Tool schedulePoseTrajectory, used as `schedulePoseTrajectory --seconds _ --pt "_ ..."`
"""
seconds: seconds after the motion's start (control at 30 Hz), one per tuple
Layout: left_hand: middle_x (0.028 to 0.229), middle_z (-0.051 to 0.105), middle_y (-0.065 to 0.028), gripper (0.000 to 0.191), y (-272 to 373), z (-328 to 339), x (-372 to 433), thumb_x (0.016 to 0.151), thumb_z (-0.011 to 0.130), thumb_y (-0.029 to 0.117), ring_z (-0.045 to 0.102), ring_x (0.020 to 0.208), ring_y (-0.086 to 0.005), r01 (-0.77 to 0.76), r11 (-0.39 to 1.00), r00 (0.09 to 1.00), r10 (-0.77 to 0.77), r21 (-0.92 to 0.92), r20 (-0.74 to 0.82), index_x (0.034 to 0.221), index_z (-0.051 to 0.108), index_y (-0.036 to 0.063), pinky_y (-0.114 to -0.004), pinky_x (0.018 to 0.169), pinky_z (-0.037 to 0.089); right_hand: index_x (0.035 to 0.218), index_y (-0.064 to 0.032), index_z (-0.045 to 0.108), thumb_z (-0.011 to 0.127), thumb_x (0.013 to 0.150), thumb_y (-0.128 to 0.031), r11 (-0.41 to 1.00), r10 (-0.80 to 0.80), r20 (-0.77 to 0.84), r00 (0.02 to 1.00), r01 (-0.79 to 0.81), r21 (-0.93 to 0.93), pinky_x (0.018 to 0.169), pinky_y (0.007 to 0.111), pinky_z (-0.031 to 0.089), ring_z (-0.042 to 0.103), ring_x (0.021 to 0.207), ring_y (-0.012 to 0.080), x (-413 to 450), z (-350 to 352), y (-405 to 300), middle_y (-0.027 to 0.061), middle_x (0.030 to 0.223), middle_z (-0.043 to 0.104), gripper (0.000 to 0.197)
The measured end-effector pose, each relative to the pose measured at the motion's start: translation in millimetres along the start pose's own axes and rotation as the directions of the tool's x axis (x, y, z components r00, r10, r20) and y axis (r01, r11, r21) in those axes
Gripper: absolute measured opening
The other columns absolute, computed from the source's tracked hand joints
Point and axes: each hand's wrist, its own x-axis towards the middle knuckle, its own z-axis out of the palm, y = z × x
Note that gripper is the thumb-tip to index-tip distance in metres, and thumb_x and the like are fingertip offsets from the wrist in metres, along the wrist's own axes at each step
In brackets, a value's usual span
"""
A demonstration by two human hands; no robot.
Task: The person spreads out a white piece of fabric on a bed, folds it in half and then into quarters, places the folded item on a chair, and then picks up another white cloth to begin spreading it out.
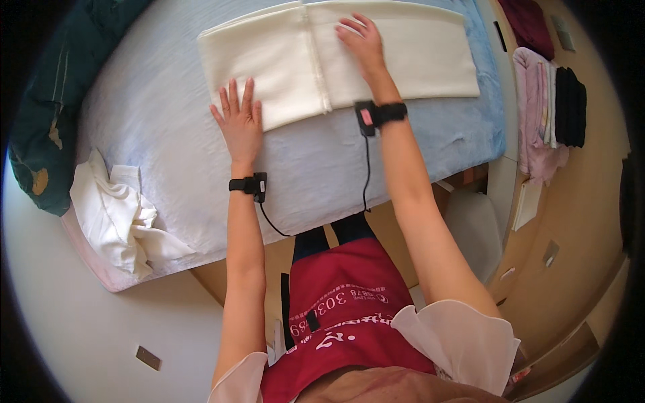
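A cream-coloured fabric (403, 55), folded into a long flat strip, lies across the bed at the top of the view. A frayed seam or edge runs across it near the middle. My left hand (238, 118) rests palm down with fingers spread on its near left corner. On the part right of the seam, my right hand (364, 45) lies flat, slightly blurred, fingers a little apart. Neither hand grips anything. Each wrist wears a black strap with a small box and cable.
Crumpled white cloth (113, 216) lies at the bed's left corner, beside a dark green quilt (40, 116). The bed has a pale blue cover (312, 166). Folded textiles (536, 111) are stacked at the right, above a grey chair (471, 231).
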Motion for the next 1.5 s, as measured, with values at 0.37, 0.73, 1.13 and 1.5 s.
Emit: schedulePoseTrajectory --seconds 0.37,0.73,1.13,1.5 --pt "0.159 0.034 -0.0133 0.057 17.6 -25.2 4.6 0.101 0.054 0.026 0.026 0.149 -0.0332 0.054 0.982 0.994 -0.071 -0.183 -0.088 0.154 0.037 0.0161 -0.055 0.121 0.013 0.126 0.0097 0.053 0.069 0.095 -0.022 0.968 0.246 -0.608 0.755 -0.156 0.197 0.094 0.033 0.054 0.063 0.104 0.0238 -108.5 -250.8 -34.7 0.0166 0.114 0.062 0.047" --pt "0.159 0.031 -0.0210 0.062 263.8 39.7 40.2 0.098 0.060 0.026 0.029 0.147 -0.0370 0.001 0.666 0.992 0.093 -0.746 0.084 0.152 0.036 0.0079 -0.046 0.119 0.028 0.131 0.0035 0.055 0.073 0.090 -0.009 0.788 0.443 -0.317 0.838 -0.196 0.583 0.106 0.039 0.047 0.058 0.121 0.0248 -43.8 -300.3 -45.0 0.0129 0.130 0.061 0.046" --pt "0.162 0.025 -0.0183 0.077 251.7 71.0 86.1 0.104 0.029 0.061 0.021 0.151 -0.0284 0.405 -0.310 0.911 0.059 -0.860 0.408 0.158 0.023 0.0073 -0.042 0.122 0.018 0.127 -0.0008 0.064 0.058 0.098 -0.009 0.706 -0.193 0.097 0.976 0.207 -0.678 0.097 0.036 0.052 0.068 0.107 0.0271 -65.4 -108.7 -153.8 0.0184 0.117 0.070 0.031" --pt "0.108 0.066 -0.0075 0.043 151.8 47.2 84.2 0.099 0.063 0.029 0.064 0.098 -0.0187 0.561 -0.149 0.801 -0.150 -0.815 0.579 0.131 0.054 0.0021 -0.032 0.089 0.053 0.136 0.0011 0.053 0.053 0.087 0.002 0.465 -0.220 0.469 0.855 0.515 -0.720 0.105 0.043 0.047 0.052 0.129 0.0384 -126.6 -12.7 -38.3 0.0226 0.137 0.055 0.049"
